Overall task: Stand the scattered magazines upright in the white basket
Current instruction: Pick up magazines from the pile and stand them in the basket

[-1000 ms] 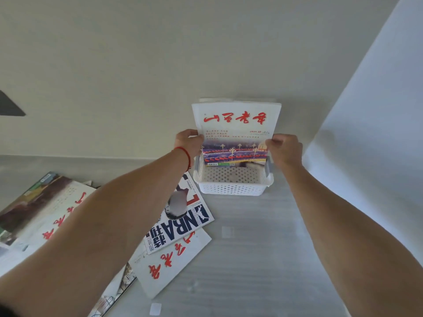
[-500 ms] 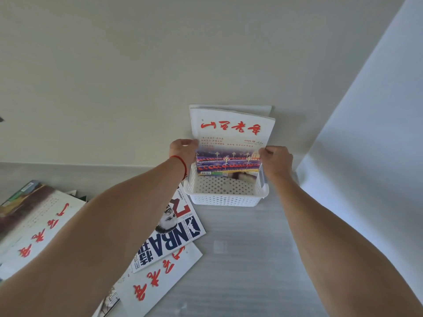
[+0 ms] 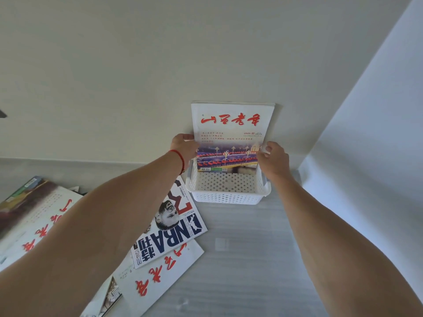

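Head view: magazine point(image 3: 231, 133) upright in white basket point(image 3: 227, 197), against wall for support; left hand point(image 3: 184, 148) and right hand point(image 3: 272, 160) pinch its side edges, steadying; other magazines point(image 3: 169, 234) flat on counter point(image 3: 251, 259).

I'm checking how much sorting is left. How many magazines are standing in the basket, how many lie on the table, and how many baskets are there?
Magazines standing in the white basket: at least 1, the front magazine; more edges show behind it, number unclear
Magazines on the table: at least 4, some overlapping
Baskets: 1
Total: at least 6
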The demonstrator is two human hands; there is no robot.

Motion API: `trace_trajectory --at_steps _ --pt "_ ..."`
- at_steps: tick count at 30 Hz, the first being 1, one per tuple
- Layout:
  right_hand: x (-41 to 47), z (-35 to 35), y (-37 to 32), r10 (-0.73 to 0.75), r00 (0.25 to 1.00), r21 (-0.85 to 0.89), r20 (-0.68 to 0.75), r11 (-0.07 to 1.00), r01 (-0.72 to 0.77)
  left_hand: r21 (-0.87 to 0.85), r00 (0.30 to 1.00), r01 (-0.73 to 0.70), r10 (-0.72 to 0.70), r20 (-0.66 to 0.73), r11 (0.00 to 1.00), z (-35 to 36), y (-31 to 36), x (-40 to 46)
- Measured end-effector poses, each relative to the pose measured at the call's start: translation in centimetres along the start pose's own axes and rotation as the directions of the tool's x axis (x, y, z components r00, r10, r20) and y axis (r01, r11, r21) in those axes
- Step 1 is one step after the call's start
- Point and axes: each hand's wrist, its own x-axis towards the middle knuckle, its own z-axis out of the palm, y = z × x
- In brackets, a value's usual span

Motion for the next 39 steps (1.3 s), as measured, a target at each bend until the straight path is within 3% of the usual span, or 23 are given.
trace_trajectory --at_steps 3,6,9,11,13,16,18,21,24,26,28,30,33,36,39 --pt "-2.0 0.1 0.7 -0.027 0.998 -0.003 -0.053 1.000 0.027 0.095 0.996 -0.043 0.050 -0.074 0.995 -1.2 -0.8 -1.4" --pt "-5.3 0.3 0.9 -0.233 0.960 -0.044 -0.155 0.972 0.229 0.218 0.952 -0.254 0.283 -0.118 0.942 -3.0 -2.8 -4.7" --pt "-10.3 1.8 1.1 -0.342 0.910 -0.016 -0.236 0.937 0.348 0.438 0.900 -0.378 0.434 -0.032 0.816 -6.5 -7.6 -8.3" --pt "-14.1 3.8 1.7 -0.338 0.909 0.001 -0.243 0.937 0.349 0.606 0.930 -0.344 0.351 0.112 0.717 -9.2 -12.4 -10.3" --pt "-17.8 6.5 2.5 -0.349 0.930 -0.038 -0.118 0.937 0.347 0.768 0.958 -0.284 0.204 0.202 0.573 -11.7 -17.2 -12.1" --pt "-22.2 11.7 3.1 -0.284 0.917 -0.191 0.280 0.920 0.344 0.902 0.936 -0.346 0.027 0.351 0.257 -15.0 -21.9 -14.2" --pt "-24.2 14.6 3.2 -0.182 0.860 -0.348 0.477 0.859 0.375 0.890 0.904 -0.420 0.000 0.427 0.181 -15.8 -22.9 -15.1" --pt "-26.0 16.5 3.0 -0.077 0.894 -0.578 0.441 0.737 0.349 0.870 0.881 -0.470 0.016 0.473 0.148 -15.5 -22.6 -16.8" --pt "-27.1 16.2 3.3 -0.009 0.933 -0.668 0.361 0.695 0.265 0.796 0.800 -0.600 0.052 0.598 0.075 -15.1 -22.0 -19.0" --pt "-27.7 14.9 4.5 -0.004 0.929 -0.716 0.370 0.636 0.288 0.729 0.739 -0.667 0.016 0.673 0.154 -15.3 -22.2 -19.9" --pt "-28.3 13.1 6.2 0.032 0.915 -0.727 0.403 0.618 0.299 0.667 0.698 -0.676 -0.016 0.716 0.313 -15.5 -22.6 -20.3" --pt "-28.6 11.2 7.8 0.061 0.893 -0.707 0.446 0.636 0.309 0.643 0.707 -0.679 0.079 0.703 0.356 -15.4 -22.9 -19.9" --pt "-28.4 8.5 8.8 0.026 0.842 -0.728 0.539 0.517 0.450 0.736 0.769 -0.639 0.217 0.602 0.223 -14.6 -23.4 -18.8" --pt "-27.7 6.6 8.6 0.005 0.820 -0.762 0.572 0.372 0.530 0.811 0.816 -0.574 0.169 0.553 0.115 -13.7 -23.8 -18.3" --pt "-28.0 6.0 7.9 -0.021 0.876 -0.821 0.482 0.339 0.460 0.806 0.814 -0.581 0.077 0.576 0.111 -12.8 -23.9 -18.0"
